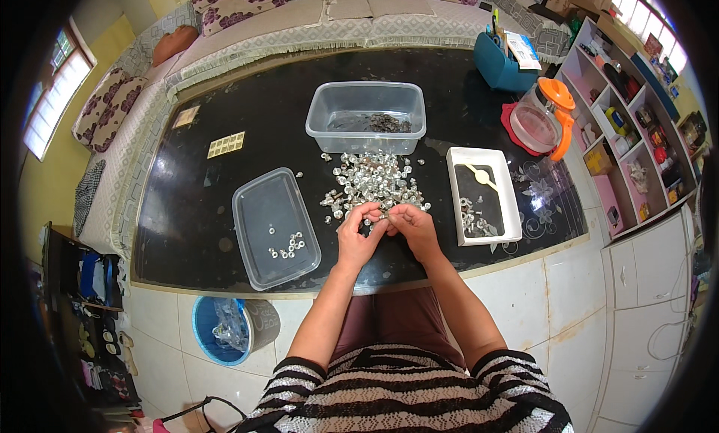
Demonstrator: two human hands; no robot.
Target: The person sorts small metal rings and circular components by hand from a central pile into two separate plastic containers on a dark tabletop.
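Observation:
My left hand (360, 231) and my right hand (413, 226) meet at the near edge of a pile of small metal fasteners (373, 180). Their fingertips pinch a small metal fastener (384, 215) between them. Behind the pile stands a clear plastic container (365, 142) with dark small pieces on its floor. To the left lies a clear plastic lid (264, 208) holding several small nut-like metal pieces (292, 246). On the right, a white box (510, 208) holds several metal fasteners and a pale yellow strip.
A glass jug with an orange lid (536, 124) stands on a red mat at the right. Behind it is a teal holder (497, 65) with tools and papers. Pale label sheets (226, 145) lie far left. A blue bin (222, 332) stands below the table's near edge.

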